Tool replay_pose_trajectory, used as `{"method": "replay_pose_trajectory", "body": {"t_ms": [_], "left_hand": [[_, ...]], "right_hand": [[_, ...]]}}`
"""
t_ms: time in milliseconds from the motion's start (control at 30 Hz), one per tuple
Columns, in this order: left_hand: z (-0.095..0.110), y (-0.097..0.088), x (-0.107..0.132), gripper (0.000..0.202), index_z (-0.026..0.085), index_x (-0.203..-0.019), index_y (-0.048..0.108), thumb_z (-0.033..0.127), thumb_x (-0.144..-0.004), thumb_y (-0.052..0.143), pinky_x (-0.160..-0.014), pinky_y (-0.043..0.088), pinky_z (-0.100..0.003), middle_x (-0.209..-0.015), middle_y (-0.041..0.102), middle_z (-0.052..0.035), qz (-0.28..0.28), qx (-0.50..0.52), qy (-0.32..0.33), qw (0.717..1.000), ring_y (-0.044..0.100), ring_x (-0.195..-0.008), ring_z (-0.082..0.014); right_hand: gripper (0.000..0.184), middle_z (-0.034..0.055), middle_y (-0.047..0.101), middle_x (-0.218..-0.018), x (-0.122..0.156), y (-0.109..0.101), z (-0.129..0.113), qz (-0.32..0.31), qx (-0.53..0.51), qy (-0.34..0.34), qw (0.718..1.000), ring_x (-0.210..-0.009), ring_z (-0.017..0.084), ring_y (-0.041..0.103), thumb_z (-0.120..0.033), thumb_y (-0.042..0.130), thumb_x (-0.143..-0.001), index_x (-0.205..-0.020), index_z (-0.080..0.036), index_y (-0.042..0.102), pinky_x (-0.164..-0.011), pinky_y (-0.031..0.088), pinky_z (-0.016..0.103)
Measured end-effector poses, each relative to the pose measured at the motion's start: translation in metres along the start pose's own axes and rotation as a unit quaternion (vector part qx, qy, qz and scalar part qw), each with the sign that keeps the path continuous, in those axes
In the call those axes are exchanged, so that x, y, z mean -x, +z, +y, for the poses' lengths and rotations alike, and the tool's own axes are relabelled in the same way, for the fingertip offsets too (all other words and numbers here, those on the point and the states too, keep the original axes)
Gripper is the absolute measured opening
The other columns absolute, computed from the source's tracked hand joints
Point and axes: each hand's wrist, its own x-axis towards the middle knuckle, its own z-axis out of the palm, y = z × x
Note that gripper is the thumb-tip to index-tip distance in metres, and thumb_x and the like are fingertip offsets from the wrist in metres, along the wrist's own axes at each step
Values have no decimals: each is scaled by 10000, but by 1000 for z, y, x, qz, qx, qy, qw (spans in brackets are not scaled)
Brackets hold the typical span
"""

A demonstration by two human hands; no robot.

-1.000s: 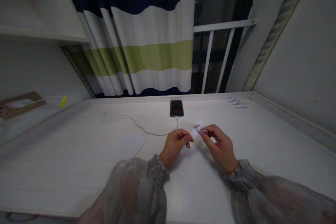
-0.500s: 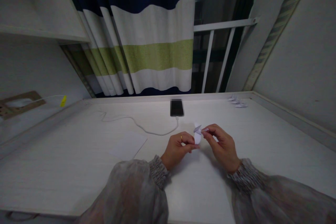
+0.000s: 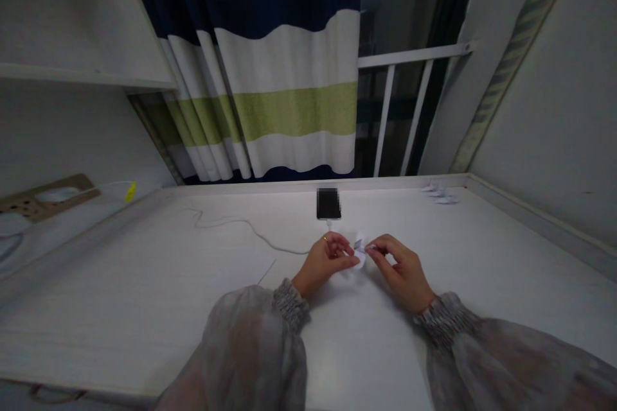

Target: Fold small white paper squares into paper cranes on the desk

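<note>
Between my two hands is a small piece of folded white paper (image 3: 360, 259), held just above the desk. My left hand (image 3: 328, 261), with a gold ring on one finger, pinches its left side between thumb and fingers. From the other side, the thumb and fingertips of my right hand (image 3: 400, 270) are closed on a narrow folded part of the same paper. The exact shape of the folds is too small to make out. A flat sheet of white paper (image 3: 245, 268) lies on the desk left of my left hand.
Behind my hands lies a black phone-like device (image 3: 328, 204), partly pixelated, joined to a white cable (image 3: 250, 226). Several small folded paper pieces (image 3: 441, 192) sit at the desk's back right corner. A power strip (image 3: 48, 199) is at the left wall; a striped curtain (image 3: 294, 109) hangs behind.
The camera view has tilted up slightly. My left hand's fingers have shifted up along the folded paper; my right hand keeps its pinch.
</note>
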Motion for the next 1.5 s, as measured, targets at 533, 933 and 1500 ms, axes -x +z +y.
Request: {"method": "replay_pose_trajectory", "body": {"t_ms": [533,933,1500], "left_hand": [[-2,3,3,389,111,-759,536,298,-493,750,-475,444,-220,-525,586,8,25,63,-70,995,551,-494,-109],[-1,-1,0,372,102,-770,553,270,-501,747,-443,406,-197,-495,570,12,8,107,-70,992,515,-452,-88],[1,-3,0,377,116,-835,539,248,-537,729,-501,403,-192,-608,588,1,55,108,-39,992,554,-564,-97]], "right_hand": [[450,112,516,-1166,-100,40,93,-62,89,62,992,-1067,223,424,-132,359,-688,-1131,-168,293,-923,261,445],[348,90,536,-1173,-126,71,114,-137,176,109,969,-1136,263,373,-143,348,-707,-1045,-179,424,-928,177,515],[194,64,561,-842,-65,38,65,117,55,62,990,-796,178,522,-297,358,-791,-929,-174,416,-711,407,322]]}}
